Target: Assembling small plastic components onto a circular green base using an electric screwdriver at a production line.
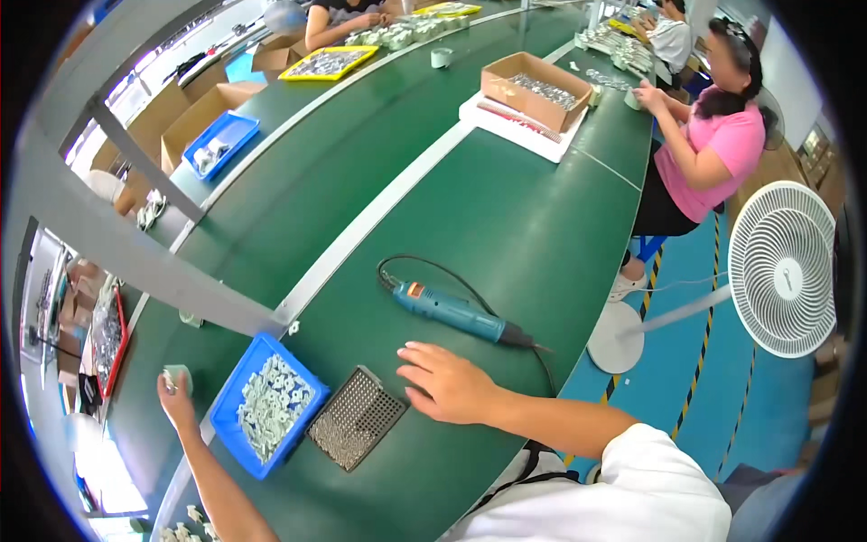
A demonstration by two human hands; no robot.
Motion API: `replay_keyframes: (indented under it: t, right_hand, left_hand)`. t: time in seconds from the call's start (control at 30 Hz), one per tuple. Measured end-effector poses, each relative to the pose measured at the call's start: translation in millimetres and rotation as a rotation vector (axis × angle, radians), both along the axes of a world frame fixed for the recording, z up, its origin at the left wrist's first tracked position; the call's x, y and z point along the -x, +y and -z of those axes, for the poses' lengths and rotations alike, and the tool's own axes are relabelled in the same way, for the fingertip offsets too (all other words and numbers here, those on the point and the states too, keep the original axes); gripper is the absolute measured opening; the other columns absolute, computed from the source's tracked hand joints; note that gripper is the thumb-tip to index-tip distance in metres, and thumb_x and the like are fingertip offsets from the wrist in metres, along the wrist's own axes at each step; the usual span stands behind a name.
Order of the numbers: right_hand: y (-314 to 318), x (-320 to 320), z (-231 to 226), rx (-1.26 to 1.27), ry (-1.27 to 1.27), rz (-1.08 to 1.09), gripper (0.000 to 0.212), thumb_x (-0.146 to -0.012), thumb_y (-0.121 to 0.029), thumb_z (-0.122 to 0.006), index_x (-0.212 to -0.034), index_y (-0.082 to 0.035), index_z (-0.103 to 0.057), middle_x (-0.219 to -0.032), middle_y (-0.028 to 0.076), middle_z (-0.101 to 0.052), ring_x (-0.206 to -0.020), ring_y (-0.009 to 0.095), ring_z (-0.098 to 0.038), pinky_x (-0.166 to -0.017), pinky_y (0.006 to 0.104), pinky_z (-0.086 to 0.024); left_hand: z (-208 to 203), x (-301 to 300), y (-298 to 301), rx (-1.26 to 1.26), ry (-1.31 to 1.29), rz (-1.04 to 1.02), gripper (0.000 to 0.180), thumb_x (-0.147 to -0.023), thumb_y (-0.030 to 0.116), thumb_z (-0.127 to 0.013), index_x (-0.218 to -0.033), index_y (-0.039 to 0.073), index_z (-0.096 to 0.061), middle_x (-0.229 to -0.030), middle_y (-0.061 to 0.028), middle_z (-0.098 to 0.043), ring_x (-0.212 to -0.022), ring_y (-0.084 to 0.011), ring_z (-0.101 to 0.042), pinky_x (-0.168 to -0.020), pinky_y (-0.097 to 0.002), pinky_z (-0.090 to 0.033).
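Observation:
On the left, my left hand reaches over the conveyor belt, its fingers closed around a pale green cylindrical part; the far side of the grip is hard to make out. My right hand hovers above the green bench with fingers stretched out and nothing in them. Beside it lies a perforated metal screw tray, partly filled with small screws. A blue bin of small pale plastic parts stands between my hands. Beyond my right hand rests a teal electric screwdriver with a black cord.
A grey metal post slants across the left. Farther along the bench, a cardboard box of metal parts sits on a white tray. A co-worker in a pink top sits beyond, near a white standing fan.

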State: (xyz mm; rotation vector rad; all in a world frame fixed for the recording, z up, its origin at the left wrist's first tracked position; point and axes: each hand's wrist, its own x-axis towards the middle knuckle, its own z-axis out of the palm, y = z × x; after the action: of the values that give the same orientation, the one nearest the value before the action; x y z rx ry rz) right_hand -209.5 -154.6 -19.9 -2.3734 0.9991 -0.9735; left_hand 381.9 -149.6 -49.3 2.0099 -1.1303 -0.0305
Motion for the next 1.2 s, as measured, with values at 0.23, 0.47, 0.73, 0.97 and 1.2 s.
replay_keyframes:
  t: [0.23,0.47,0.73,0.97,1.2]
  right_hand:
    - [-5,10,-2,-0.111,0.016,0.062,0.023,-0.078,-0.009,-0.066,-0.100,-0.003,-0.064,-0.117,0.015,-0.060,-0.118,0.033,-0.054,-0.099,0.0410,-0.043]
    - [27,-3,-47,-0.485,-0.373,-0.076,0.018,-0.089,-0.007,-0.053,-0.098,0.003,-0.065,-0.093,0.011,-0.061,-0.084,0.020,-0.056,-0.076,0.0299,-0.045]
    - [53,-22,-77,-0.887,-0.077,-0.606,0.020,-0.086,-0.013,-0.065,-0.093,0.005,-0.070,-0.071,0.007,-0.061,-0.064,0.014,-0.053,-0.057,0.0269,-0.041]
    - [58,-27,-83,-1.272,-0.114,-0.544,0.009,-0.078,-0.001,-0.070,-0.085,0.005,-0.069,-0.072,0.008,-0.061,-0.063,0.013,-0.053,-0.053,0.0247,-0.038]
    - [65,-49,-51,-0.379,-0.253,-0.385,0.013,-0.074,0.004,-0.071,-0.086,0.000,-0.067,-0.075,0.005,-0.059,-0.061,0.014,-0.048,-0.055,0.0265,-0.038]
  left_hand:
    - [-137,200,63,0.558,0.962,0.239,0.047,-0.098,0.038,-0.045,-0.131,0.004,-0.044,-0.114,-0.0104,-0.060,-0.101,-0.0227,-0.060,-0.080,-0.0374,-0.053]
    - [-102,351,152,0.175,1.652,0.514,0.074,-0.087,0.052,-0.055,-0.136,0.001,-0.037,-0.116,-0.0172,-0.056,-0.101,-0.0287,-0.060,-0.077,-0.0424,-0.053]
    - [-54,371,157,0.228,2.007,0.582,0.071,-0.084,0.051,-0.062,-0.136,0.010,-0.037,-0.122,-0.0098,-0.054,-0.108,-0.0222,-0.057,-0.081,-0.0387,-0.052]
    - [-44,375,157,0.292,1.991,0.541,0.069,-0.082,0.045,-0.068,-0.135,0.012,-0.037,-0.120,-0.0063,-0.052,-0.112,-0.0195,-0.053,-0.090,-0.0367,-0.047]
    - [-41,380,156,0.296,2.086,0.572,0.063,-0.082,0.037,-0.071,-0.130,0.012,-0.038,-0.118,-0.0058,-0.053,-0.112,-0.0193,-0.053,-0.092,-0.0369,-0.046]
